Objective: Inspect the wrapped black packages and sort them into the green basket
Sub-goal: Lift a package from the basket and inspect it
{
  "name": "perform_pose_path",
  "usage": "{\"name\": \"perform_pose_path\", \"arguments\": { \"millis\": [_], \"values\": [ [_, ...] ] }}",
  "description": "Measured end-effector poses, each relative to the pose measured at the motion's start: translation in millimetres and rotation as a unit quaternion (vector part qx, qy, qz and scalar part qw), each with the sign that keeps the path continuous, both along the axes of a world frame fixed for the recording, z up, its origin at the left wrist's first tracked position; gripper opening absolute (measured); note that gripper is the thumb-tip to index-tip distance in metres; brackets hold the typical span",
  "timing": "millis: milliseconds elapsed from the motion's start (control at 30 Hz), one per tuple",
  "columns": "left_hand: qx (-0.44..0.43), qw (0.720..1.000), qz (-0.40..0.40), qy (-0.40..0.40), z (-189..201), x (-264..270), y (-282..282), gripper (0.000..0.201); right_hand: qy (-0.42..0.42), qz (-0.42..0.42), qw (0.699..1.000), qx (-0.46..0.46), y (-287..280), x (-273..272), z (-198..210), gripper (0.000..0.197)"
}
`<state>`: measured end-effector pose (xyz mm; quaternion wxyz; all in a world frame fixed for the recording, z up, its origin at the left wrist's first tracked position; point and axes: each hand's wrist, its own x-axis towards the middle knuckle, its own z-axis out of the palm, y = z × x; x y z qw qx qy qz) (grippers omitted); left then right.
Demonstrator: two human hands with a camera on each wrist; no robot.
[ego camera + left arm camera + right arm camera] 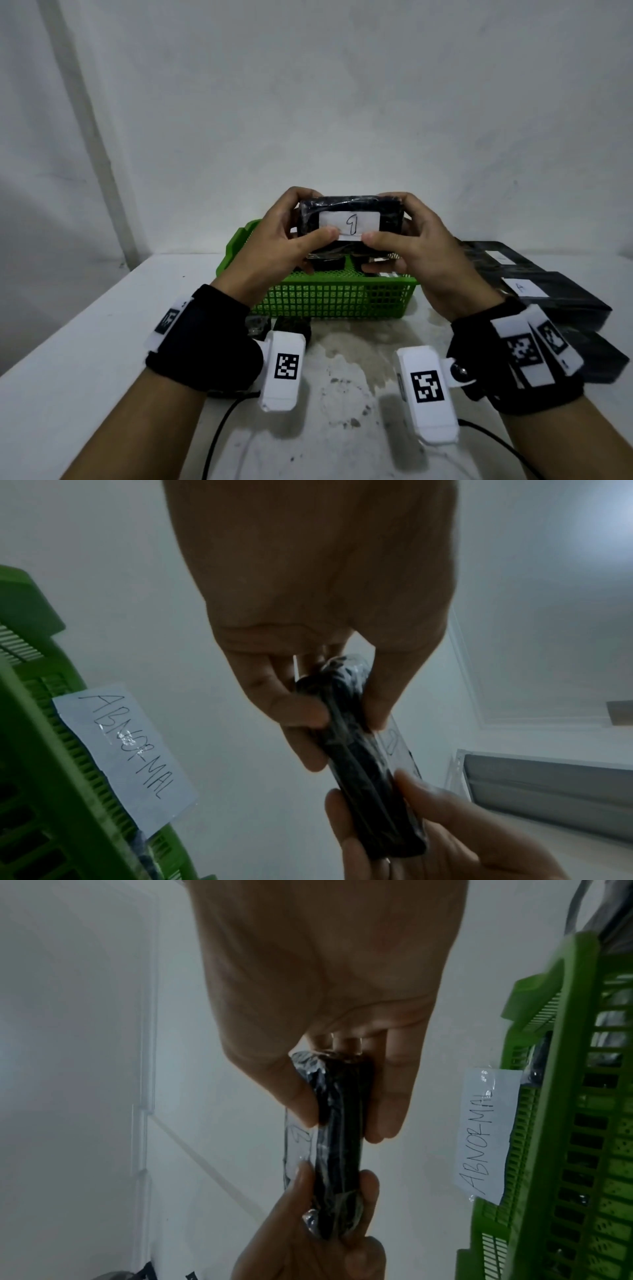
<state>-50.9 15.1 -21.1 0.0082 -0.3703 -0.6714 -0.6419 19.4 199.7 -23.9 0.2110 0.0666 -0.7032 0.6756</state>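
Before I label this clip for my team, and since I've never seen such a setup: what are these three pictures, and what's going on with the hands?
One person is wearing three cameras. The wide picture comes from the head; the other two come from the wrists and look along each hand. The left hand and the right hand pinch the ends of one wrapped black package, lifted above a green basket on a white table. Its white label seems to read 1. A paper sign on the basket reads ABNORMAL. More black packages lie to the right. The white tagged boxes at the wrists are probably the wrist cameras.
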Motion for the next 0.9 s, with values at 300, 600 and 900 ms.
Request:
{"name": "perform_pose_path", "arguments": {
  "millis": [300,600,900],
  "values": [
    [0.031,0.998,-0.053,0.005,0,8,3,0.024,-0.034,0.038,0.995,-0.081,0,3,8,0.032],
    [0.081,0.996,-0.015,0.016,2,7,4,0.013,0.088,-0.029,0.995,-0.033,-14,2,3,0.008],
    [0.046,0.992,-0.044,-0.11,7,12,6,0.031,0.09,0.026,0.996,-0.004,4,1,2,0.054]
  ]
}}
